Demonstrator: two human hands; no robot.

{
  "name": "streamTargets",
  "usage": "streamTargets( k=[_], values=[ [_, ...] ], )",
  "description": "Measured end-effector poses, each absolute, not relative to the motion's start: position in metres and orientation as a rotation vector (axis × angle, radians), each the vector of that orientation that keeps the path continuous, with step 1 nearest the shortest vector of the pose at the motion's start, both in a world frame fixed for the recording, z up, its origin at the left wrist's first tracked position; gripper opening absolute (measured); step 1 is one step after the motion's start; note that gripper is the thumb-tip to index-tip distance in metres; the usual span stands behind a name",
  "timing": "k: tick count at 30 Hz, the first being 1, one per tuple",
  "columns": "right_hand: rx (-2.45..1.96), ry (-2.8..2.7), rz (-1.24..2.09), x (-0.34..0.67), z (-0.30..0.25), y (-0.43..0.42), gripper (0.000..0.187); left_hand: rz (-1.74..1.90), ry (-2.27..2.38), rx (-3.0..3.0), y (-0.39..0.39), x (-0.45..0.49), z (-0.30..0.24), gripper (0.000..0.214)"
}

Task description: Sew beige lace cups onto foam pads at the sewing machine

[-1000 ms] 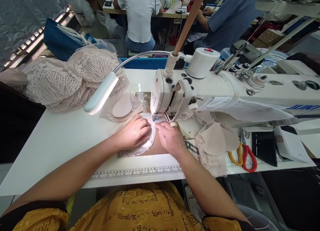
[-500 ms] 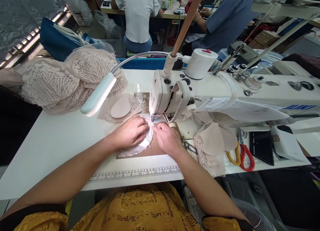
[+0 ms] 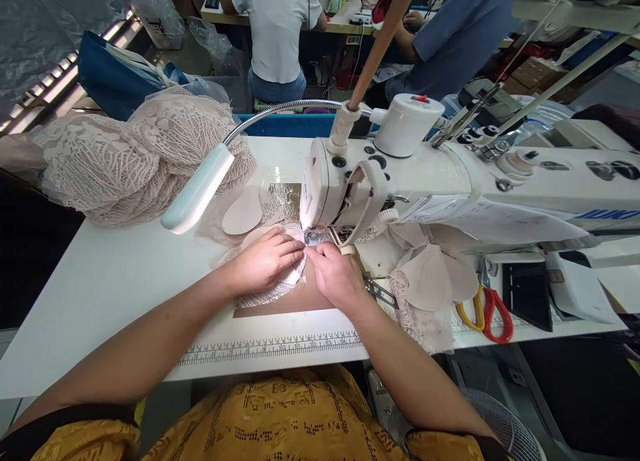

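A piece of pale lace fabric (image 3: 273, 297) lies under the head of a white sewing machine (image 3: 320, 188), lit by its lamp. My left hand (image 3: 267, 261) presses flat on this lace, fingers stretched toward the needle area. My right hand (image 3: 336, 274) is closed at the lace's right edge, thumb and index finger pinching it close to the presser foot. The needle itself is too small to make out. Behind my left hand lies a smooth beige cup piece (image 3: 242, 210) on sheer lace.
A large heap of lace (image 3: 110, 161) fills the back left. The lamp head (image 3: 197, 191) hangs over the table. To the right are beige cup pieces (image 3: 425, 278), red-and-yellow-handled scissors (image 3: 497, 318) and a dark phone-like slab (image 3: 527, 296). Two people sit beyond the table.
My left hand's fingers have straightened and slid right and slightly up, closer to my right fingertips. The lace has turned a little beneath them. The view has shifted slightly.
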State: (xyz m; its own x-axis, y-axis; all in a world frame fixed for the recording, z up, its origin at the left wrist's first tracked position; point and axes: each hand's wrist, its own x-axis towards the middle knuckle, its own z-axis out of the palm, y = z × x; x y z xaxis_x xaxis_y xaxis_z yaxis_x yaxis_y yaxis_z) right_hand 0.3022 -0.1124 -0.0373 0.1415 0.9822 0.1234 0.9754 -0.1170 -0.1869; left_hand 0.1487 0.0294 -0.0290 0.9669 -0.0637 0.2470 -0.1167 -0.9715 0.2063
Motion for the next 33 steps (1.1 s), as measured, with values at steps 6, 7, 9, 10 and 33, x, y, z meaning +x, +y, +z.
streamTargets(
  k=[6, 7, 9, 10, 33],
  values=[
    [-2.195, -1.925, 0.013, 0.3015, -0.039, -0.1115, 0.038, 0.365, -0.082, 2.882, 0.0307, 0.1491, -0.0342, 0.035],
    [-2.204, -1.921, 0.013, 0.3012, -0.0393, -0.1111, 0.039, 0.36, -0.067, 2.885, 0.0306, 0.1496, -0.0346, 0.035],
    [-2.228, -1.913, 0.018, 0.3004, -0.0396, -0.1105, 0.04, 0.344, -0.04, 2.891, 0.0303, 0.1504, -0.0353, 0.035],
    [-2.239, -1.911, 0.023, 0.3, -0.0397, -0.1102, 0.04, 0.336, -0.03, 2.893, 0.03, 0.1507, -0.0356, 0.036],
    [-2.193, -1.934, -0.004, 0.3009, -0.0396, -0.1129, 0.039, 0.295, -0.05, 2.895, 0.0359, 0.1488, -0.0366, 0.035]
  ],
)
